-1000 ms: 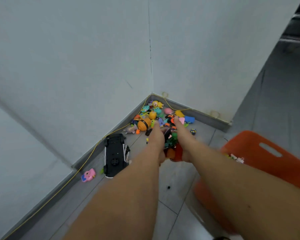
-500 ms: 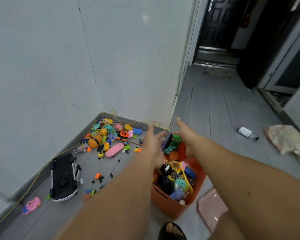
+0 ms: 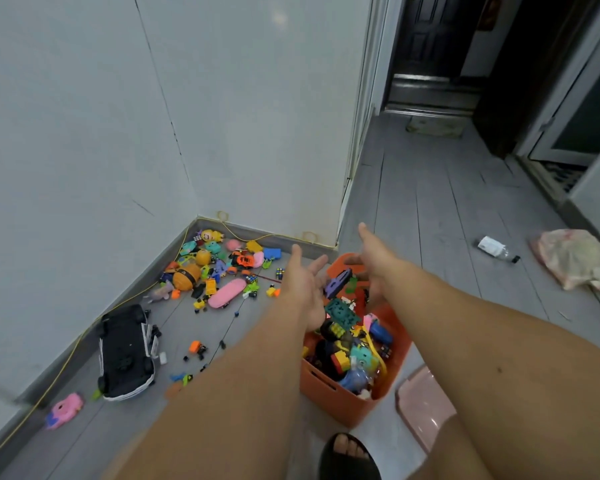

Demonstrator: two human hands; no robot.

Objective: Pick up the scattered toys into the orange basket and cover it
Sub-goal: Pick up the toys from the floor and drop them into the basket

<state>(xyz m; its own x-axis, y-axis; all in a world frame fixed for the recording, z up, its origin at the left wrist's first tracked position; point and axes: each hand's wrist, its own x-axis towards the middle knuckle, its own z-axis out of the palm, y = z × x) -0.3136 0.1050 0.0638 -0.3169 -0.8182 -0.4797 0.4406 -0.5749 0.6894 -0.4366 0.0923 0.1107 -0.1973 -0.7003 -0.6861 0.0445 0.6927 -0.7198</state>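
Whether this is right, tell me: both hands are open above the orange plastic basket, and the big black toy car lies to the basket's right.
Wrong side. In the head view the big black toy car lies to the left of the orange plastic basket, by the wall. The rest holds: the left hand and right hand are open above the basket.

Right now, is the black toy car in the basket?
No, the car lies on the floor, left of the basket.

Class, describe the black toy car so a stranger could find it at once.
Along the left wall, nearer the viewer than the corner toy pile, lies the black toy car. It is the largest toy on the floor, underside up.
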